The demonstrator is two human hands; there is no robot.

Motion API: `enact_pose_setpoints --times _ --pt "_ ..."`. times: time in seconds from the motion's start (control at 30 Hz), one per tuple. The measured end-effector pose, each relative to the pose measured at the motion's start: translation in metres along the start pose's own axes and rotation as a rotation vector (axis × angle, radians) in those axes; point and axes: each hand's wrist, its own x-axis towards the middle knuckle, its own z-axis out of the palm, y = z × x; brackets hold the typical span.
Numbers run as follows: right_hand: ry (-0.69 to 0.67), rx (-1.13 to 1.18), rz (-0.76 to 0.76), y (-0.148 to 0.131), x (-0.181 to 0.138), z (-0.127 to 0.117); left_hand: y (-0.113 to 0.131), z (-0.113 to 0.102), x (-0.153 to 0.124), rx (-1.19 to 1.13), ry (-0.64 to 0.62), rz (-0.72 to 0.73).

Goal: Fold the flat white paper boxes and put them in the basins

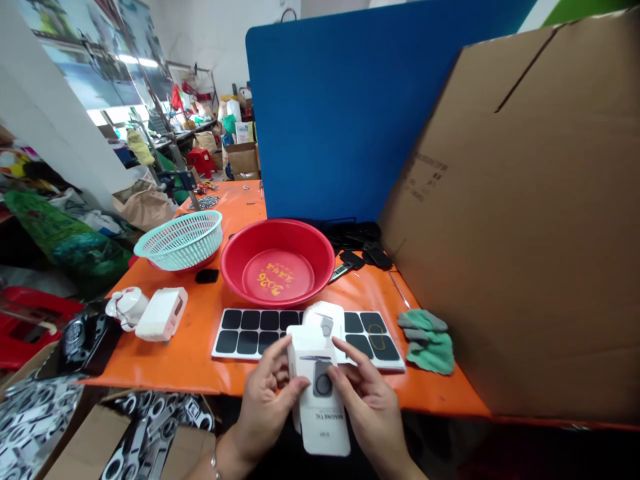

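Observation:
A white printed packaging box point(323, 403) with a dark device picture and the word "MAGNETIC" is held upright between my two hands. My left hand point(267, 400) grips its left edge, thumb on the front. From the other side my right hand point(367, 397) holds it, thumb on the printed picture and index finger along the top. Just behind it is another white printed piece point(327, 317); whether it is separate I cannot tell. Beneath that lies a white sheet point(320, 311) of black rounded-square pads point(269, 320), partly covered by the packaging.
On the orange table point(195, 360) stand a red basin point(277, 260), a mint basket point(183, 239) and a white box point(163, 313). Green-grey gloves point(427, 340) lie by a large cardboard sheet point(525, 233). Cartons of ring-ended parts point(150, 433) sit lower left. A blue partition point(345, 113) rises behind.

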Motion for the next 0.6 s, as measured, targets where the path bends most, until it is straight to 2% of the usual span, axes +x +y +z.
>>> enact_pose_setpoints --times 0.13,0.23,0.33,0.5,0.6 --pt "-0.056 -0.025 0.065 0.010 -0.013 -0.012 -0.007 -0.006 -0.015 0.013 -0.141 -0.067" --pt "-0.095 -0.104 0.066 0.013 -0.020 -0.019 -0.008 -0.006 -0.019 -0.012 -0.161 -0.120" --pt "-0.075 -0.104 0.085 0.013 -0.024 -0.021 -0.006 -0.006 -0.021 0.026 -0.192 -0.109" --pt "-0.172 -0.153 0.125 0.010 -0.030 -0.020 0.001 -0.013 -0.026 0.245 -0.322 -0.132" --pt "-0.227 -0.209 0.047 0.004 -0.031 -0.018 0.008 -0.017 -0.026 0.388 -0.322 -0.113"
